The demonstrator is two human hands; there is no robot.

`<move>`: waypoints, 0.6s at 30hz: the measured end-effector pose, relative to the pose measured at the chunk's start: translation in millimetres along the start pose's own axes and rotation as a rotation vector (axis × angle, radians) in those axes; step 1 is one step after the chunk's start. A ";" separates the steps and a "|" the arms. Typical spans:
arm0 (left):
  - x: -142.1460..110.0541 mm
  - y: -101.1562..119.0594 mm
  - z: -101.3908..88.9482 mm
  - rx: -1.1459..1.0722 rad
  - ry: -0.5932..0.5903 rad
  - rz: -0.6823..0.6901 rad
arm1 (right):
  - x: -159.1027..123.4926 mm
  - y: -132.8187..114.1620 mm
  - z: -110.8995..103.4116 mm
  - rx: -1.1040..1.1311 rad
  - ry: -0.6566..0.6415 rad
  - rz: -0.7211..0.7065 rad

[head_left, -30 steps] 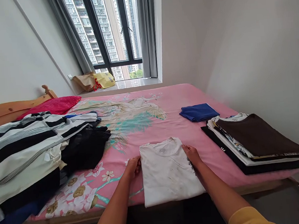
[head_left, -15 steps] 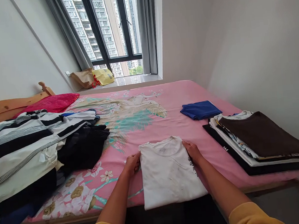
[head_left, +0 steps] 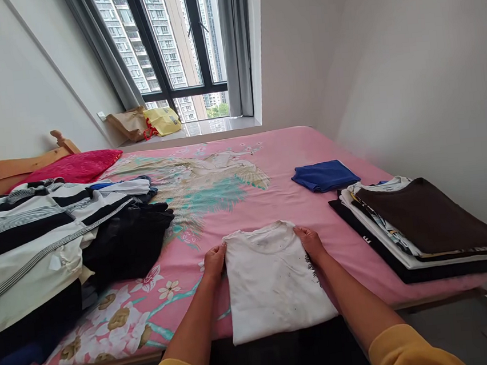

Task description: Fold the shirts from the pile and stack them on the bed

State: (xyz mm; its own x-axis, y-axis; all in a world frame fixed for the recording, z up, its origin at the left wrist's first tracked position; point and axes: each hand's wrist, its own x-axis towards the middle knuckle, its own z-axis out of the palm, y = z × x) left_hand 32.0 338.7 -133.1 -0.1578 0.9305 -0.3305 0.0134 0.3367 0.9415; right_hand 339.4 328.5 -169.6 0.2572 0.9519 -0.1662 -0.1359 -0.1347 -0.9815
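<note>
A white T-shirt (head_left: 274,283), folded to a rough rectangle, is at the front edge of the bed with its neckline facing away from me. Dark lettering runs down its right side, and small dark specks show on the front. My left hand (head_left: 215,261) grips the shirt's upper left corner, fingers closed on the cloth. At the upper right corner, my right hand (head_left: 311,243) pinches the fabric in the same way. The shirt's lower end reaches over the bed edge towards me.
To the right lies a stack of folded clothes (head_left: 431,216), a brown shirt on top. Behind it is a folded blue garment (head_left: 324,176). Loose clothes (head_left: 58,223) are heaped on the left, near a red pillow (head_left: 74,167). Bags (head_left: 162,121) sit on the windowsill. Pink bedding (head_left: 246,211) covers the bed.
My view has shifted slightly, so the surroundings sit a little further left and higher. Both hands keep their hold on the T-shirt, which looks nearly the same.
</note>
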 end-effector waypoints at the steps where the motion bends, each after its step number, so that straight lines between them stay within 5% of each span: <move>1: 0.8 -2.3 1.8 0.014 0.021 0.027 | 0.6 0.1 0.1 -0.004 0.002 -0.002; 6: 2.2 -8.9 2.7 0.154 0.129 0.154 | 3.2 1.8 0.0 -0.048 -0.007 0.020; 12: 2.6 8.7 7.1 0.445 0.299 0.351 | 4.2 1.4 -1.2 -0.062 0.009 -0.014; 18: 17.0 21.1 35.5 0.719 0.185 0.571 | 3.1 -1.8 -3.6 -0.072 -0.010 -0.040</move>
State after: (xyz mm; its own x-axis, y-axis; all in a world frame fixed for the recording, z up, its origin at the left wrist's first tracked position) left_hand 64.6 366.7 -121.1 -0.0931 0.9654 0.2435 0.7351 -0.0983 0.6708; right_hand 343.9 330.8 -168.7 0.2510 0.9597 -0.1263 -0.0561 -0.1159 -0.9917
